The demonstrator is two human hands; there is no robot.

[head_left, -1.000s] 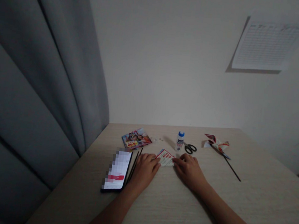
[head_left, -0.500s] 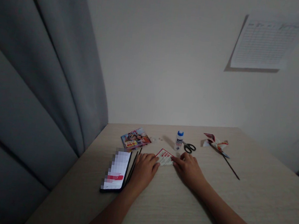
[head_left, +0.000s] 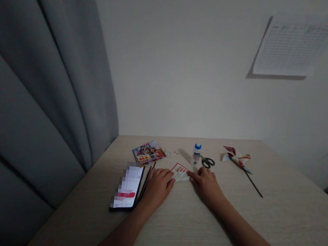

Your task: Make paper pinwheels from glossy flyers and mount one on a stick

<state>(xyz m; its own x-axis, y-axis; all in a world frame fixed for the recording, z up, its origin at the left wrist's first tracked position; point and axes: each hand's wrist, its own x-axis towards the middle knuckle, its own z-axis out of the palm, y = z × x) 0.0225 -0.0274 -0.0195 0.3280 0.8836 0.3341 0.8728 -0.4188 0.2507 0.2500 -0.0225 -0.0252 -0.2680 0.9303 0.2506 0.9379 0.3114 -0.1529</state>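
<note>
Head view: left hand [head_left: 158, 187] and right hand [head_left: 206, 187], fingers [head_left: 202, 174] loosely spread, touch a red-and-white paper card [head_left: 179, 173] on the pale wood-grain desk [head_left: 198, 237]; a paper pinwheel [head_left: 237, 157] on a black stick lies assembled nearby.

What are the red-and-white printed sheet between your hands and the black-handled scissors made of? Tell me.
The red-and-white printed sheet looks like thin paper, going by how flat it lies; its finish is unclear. The black-handled scissors seem to have moulded plastic loops and pale steel blades, though they are small here.

No readable txt: glue btl [head_left: 196, 155], red card [head_left: 179, 172], wall sheet [head_left: 288, 46] all blurred.
</note>
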